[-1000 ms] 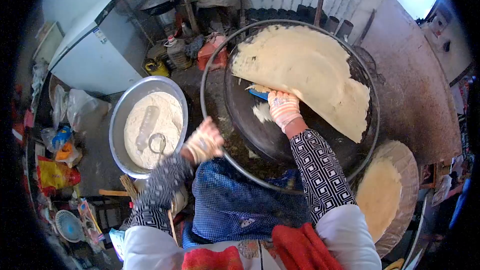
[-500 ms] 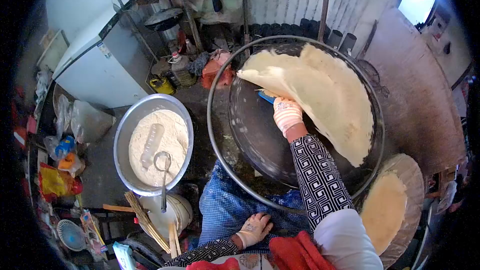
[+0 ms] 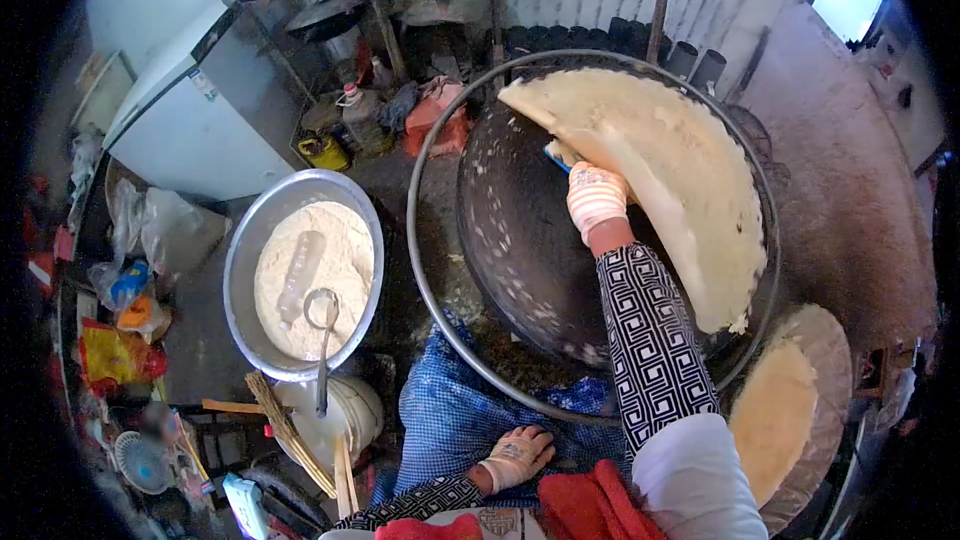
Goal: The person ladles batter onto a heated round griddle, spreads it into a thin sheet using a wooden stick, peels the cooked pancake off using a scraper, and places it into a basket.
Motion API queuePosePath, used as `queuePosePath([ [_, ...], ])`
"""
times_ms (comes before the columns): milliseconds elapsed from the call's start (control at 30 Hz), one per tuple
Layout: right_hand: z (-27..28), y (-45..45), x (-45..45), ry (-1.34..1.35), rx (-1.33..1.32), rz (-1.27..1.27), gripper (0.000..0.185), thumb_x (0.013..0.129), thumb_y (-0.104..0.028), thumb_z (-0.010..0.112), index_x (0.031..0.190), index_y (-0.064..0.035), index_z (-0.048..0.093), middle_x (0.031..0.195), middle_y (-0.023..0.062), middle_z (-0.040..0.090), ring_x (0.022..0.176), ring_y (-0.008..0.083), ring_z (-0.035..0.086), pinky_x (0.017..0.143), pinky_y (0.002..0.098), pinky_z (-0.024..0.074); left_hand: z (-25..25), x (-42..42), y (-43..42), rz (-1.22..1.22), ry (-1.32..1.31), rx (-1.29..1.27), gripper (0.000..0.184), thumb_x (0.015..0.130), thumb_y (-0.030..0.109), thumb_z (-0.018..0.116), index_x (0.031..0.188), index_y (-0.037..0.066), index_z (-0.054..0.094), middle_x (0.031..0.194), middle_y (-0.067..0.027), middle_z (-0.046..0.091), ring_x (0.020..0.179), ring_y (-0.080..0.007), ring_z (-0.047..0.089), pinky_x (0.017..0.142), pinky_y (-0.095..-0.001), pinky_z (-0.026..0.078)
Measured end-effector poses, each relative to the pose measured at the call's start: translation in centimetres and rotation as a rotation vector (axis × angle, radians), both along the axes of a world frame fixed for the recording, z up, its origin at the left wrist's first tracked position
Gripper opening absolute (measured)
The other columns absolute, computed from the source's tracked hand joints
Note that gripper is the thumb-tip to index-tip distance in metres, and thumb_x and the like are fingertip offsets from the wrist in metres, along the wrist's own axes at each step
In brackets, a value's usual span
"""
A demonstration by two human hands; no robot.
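Note:
A large thin pancake (image 3: pixel 660 160) lies folded over on the far right half of a round black griddle (image 3: pixel 520 240). My right hand (image 3: pixel 597 197), in a striped glove, is closed around a small blue-edged scraper (image 3: pixel 559 154) at the pancake's folded edge. Most of that tool is hidden by the hand and the pancake. On my lap, over a blue checked apron (image 3: pixel 450 410), rests my left hand (image 3: pixel 517 456), gloved with bare fingertips stretched out and holding nothing.
A metal ring (image 3: pixel 421 240) surrounds the griddle. To the left stands a basin (image 3: pixel 236 285) of pale batter or flour with a ladle (image 3: pixel 322 350) and a plastic bottle (image 3: pixel 300 275). Another pancake (image 3: pixel 775 420) lies on a round tray (image 3: pixel 830 380) at lower right.
My right hand has shifted slightly right with the scraper. The pancake has moved right and up, baring more of the griddle's left side, where pale flecks show. My left hand stays on the lap.

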State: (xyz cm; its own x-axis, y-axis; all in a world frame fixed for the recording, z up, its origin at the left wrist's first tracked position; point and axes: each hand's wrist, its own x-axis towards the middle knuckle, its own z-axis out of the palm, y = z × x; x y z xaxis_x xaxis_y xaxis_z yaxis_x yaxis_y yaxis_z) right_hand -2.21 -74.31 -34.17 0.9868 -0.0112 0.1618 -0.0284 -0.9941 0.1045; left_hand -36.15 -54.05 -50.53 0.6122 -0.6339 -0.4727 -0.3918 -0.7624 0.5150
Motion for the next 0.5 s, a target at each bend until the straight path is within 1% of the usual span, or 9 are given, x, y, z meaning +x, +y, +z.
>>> queuePosePath([
  [33,0.1,-0.1,-0.1,0.016,0.005,-0.018,0.020,0.092,-0.012,0.050,0.104,-0.0057,0.064,0.099,0.0138,0.072,0.093,0.0247,0.071,0.079,0.0361,0.0557,-0.1,-0.2,0.0,-0.014,0.000,0.017,0.042,0.097,0.038,0.047,0.128,0.010,0.053,0.130,-0.0149,0.050,0.114,-0.0363,0.050,0.099,-0.0443,0.040],
  [133,-1.2,-0.8,0.3,-0.054,-0.089,-0.061,0.022,0.092,-0.012,0.049,0.105,-0.0056,0.065,0.098,0.0137,0.072,0.093,0.0250,0.071,0.078,0.0363,0.0560,-0.4,-0.7,0.0,-0.029,-0.011,0.006,0.042,0.097,0.037,0.047,0.128,0.010,0.054,0.129,-0.0154,0.051,0.114,-0.0363,0.051,0.099,-0.0443,0.040],
  [167,-1.2,-1.1,-0.1,-0.055,-0.069,-0.040,0.022,0.091,-0.012,0.049,0.105,-0.0056,0.066,0.099,0.0136,0.072,0.094,0.0254,0.070,0.077,0.0372,0.0564,-0.3,-0.9,0.1,-0.010,-0.007,-0.005,0.042,0.097,0.037,0.047,0.128,0.009,0.054,0.129,-0.0156,0.051,0.114,-0.0362,0.051,0.099,-0.0445,0.040],
  [267,-1.1,-2.0,0.0,0.058,0.086,-0.156,0.022,0.091,-0.013,0.050,0.103,-0.0066,0.067,0.101,0.0134,0.072,0.094,0.0257,0.070,0.076,0.0385,0.0568,0.0,-1.4,0.1,0.032,0.016,-0.029,0.043,0.097,0.038,0.047,0.127,0.009,0.055,0.127,-0.0160,0.053,0.113,-0.0360,0.051,0.098,-0.0450,0.041],
  [300,-2.5,-2.4,0.8,0.050,0.078,-0.158,0.023,0.091,-0.014,0.052,0.101,-0.0096,0.072,0.101,0.0137,0.072,0.094,0.0269,0.071,0.069,0.0445,0.0569,0.1,-1.5,0.2,0.033,0.032,-0.029,0.043,0.097,0.038,0.047,0.127,0.009,0.055,0.127,-0.0162,0.053,0.113,-0.0360,0.052,0.098,-0.0451,0.041],
  [400,-2.7,-3.6,0.5,0.056,0.021,-0.207,0.023,0.090,-0.013,0.053,0.100,-0.0109,0.073,0.100,0.0109,0.073,0.092,0.0272,0.071,0.067,0.0460,0.0568,-1.5,-2.6,0.3,0.019,0.034,-0.022,0.043,0.097,0.038,0.047,0.127,0.009,0.056,0.126,-0.0161,0.053,0.112,-0.0361,0.052,0.097,-0.0452,0.042],
  [467,-3.6,-5.1,0.1,-0.024,0.086,-0.213,0.024,0.090,-0.013,0.052,0.102,-0.0069,0.071,0.102,0.0134,0.072,0.095,0.0265,0.070,0.075,0.0413,0.0576,-2.6,-3.5,0.8,0.006,0.022,-0.022,0.043,0.097,0.038,0.047,0.127,0.009,0.056,0.126,-0.0157,0.053,0.111,-0.0361,0.053,0.097,-0.0450,0.042],
  [500,-3.6,-5.5,0.0,0.019,0.080,-0.244,0.024,0.091,-0.014,0.051,0.101,-0.0069,0.072,0.103,0.0136,0.071,0.096,0.0270,0.070,0.076,0.0414,0.0574,-2.9,-3.9,0.9,0.002,0.020,-0.030,0.043,0.097,0.038,0.047,0.127,0.009,0.056,0.127,-0.0154,0.053,0.111,-0.0361,0.053,0.097,-0.0449,0.042],
])
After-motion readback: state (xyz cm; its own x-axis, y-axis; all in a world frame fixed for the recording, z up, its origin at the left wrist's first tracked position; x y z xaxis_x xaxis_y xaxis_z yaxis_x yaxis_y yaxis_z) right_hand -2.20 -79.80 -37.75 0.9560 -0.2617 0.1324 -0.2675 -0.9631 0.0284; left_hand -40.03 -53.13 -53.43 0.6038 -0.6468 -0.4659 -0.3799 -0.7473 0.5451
